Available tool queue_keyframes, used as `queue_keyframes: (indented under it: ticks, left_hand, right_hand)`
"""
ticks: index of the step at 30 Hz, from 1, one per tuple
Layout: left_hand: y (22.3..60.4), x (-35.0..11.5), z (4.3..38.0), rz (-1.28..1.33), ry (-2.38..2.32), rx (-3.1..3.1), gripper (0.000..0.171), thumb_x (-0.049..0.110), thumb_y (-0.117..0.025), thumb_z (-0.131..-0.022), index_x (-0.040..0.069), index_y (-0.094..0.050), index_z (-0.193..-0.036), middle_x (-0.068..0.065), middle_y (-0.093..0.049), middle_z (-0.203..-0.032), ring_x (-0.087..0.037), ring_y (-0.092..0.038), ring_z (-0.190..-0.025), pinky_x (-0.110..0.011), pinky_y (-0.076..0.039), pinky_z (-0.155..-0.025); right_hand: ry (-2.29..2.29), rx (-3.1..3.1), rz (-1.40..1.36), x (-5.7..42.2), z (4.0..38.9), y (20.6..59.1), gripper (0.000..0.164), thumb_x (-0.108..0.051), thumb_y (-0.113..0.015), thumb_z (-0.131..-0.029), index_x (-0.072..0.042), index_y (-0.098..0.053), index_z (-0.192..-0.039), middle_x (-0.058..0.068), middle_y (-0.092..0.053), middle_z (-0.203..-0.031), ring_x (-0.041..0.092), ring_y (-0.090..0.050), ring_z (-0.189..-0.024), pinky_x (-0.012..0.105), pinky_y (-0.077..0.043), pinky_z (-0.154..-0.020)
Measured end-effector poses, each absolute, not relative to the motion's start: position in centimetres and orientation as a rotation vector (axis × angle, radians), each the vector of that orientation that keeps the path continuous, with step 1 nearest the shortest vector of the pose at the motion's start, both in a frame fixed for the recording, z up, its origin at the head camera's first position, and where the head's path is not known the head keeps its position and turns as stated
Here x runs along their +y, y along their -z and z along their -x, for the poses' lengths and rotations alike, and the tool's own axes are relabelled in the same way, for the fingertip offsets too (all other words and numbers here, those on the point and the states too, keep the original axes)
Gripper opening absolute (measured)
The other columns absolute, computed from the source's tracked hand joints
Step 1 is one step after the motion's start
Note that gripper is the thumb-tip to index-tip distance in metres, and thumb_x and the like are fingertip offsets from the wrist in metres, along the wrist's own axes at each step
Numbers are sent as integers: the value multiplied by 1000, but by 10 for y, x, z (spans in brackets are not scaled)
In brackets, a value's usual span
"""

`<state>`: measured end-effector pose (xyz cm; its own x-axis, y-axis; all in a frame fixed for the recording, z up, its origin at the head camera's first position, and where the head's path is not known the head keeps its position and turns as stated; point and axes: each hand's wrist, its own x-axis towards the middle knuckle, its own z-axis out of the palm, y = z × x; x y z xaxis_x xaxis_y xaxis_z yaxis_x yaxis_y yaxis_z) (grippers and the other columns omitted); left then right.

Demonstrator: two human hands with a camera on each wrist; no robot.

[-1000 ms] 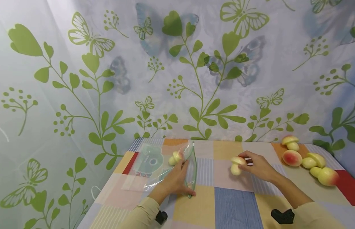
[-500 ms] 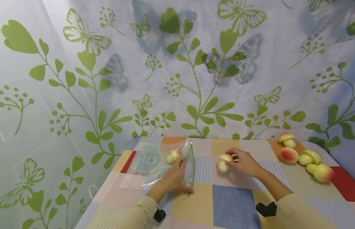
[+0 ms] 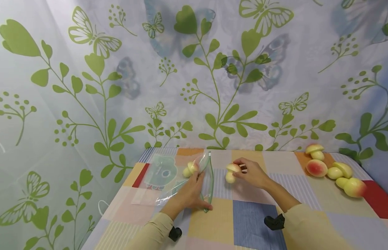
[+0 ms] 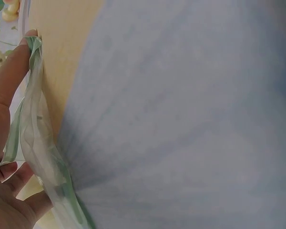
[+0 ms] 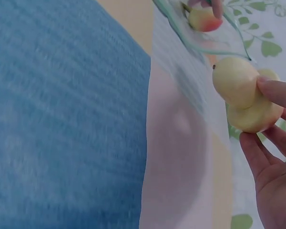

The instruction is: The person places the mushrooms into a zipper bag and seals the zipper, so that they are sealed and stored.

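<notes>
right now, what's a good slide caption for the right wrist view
Right-hand fingers hold a pale yellow mushroom; beyond it, a clear, green-edged bag holds another mushroom.

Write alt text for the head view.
A person's right hand holds a mushroom-shaped piece near a clear green-edged bag that the left hand touches; another piece shows in the bag. More pieces lie on the right of a patchwork tablecloth.

A patchwork cloth covers the table, spreading beneath both hands. At the left hand lies a clear plastic bag, mostly beyond that hand and to its left, its green-edged mouth facing the right hand. Well to the right of the right hand's grip, four mushrooms lie grouped near one another.
</notes>
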<state>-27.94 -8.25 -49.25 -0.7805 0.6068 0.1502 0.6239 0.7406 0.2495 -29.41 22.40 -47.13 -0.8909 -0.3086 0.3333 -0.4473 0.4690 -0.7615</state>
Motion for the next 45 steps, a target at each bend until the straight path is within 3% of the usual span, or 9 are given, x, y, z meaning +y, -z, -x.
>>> queue_keyframes:
  ticks: [10, 18, 26, 35, 45]
  left_hand:
    - [494, -82, 279, 1010, 464, -2893, 142, 67, -91, -63, -5, -19, -162, -26, -19, -163, -36, -35, -145, -41, -38, -113]
    - [492, -82, 278, 980, 467, -2895, 141, 65, -92, -63, -3, -19, -162, -24, -27, -158, -34, -42, -139, -41, -42, -109]
    - [494, -83, 280, 1003, 456, -2884, 144, 67, -91, -62, -5, -18, -162, -26, -23, -161, -36, -38, -143, -40, -40, -111]
    - [495, -83, 280, 1043, 480, -2812, 139, 67, -91, -62, -7, -24, -159, -26, -35, -152, -39, -45, -137, -45, -44, -108]
    - [497, -85, 280, 1021, 449, -2833, 139, 69, -90, -63, -6, -24, -160, -24, -34, -154, -38, -43, -139, -44, -41, -110]
  right_hand:
    - [-1443, -2543, -698, 201, 302, 479, 40, -8, -80, -92, 3, -64, -127, 17, -67, -122, 38, -67, -107, 39, -58, -87]
    - [-1428, -2525, -724, 176, 311, 490, 41, -7, -81, -90, 1, -65, -128, 13, -67, -122, 35, -68, -107, 37, -58, -86]
    - [-1404, -2506, -709, 155, 315, 495, 41, -7, -81, -91, 3, -65, -127, 16, -67, -122, 36, -68, -106, 39, -58, -85]
    - [-1509, -2510, -515, 136, 318, 503, 39, -12, -85, -88, -5, -64, -121, 11, -67, -122, 34, -67, -109, 40, -58, -86]
    - [-1335, -2513, -402, 118, 321, 508, 38, -18, -90, -83, -4, -70, -112, 6, -64, -95, 21, -65, -84, 36, -55, -71]
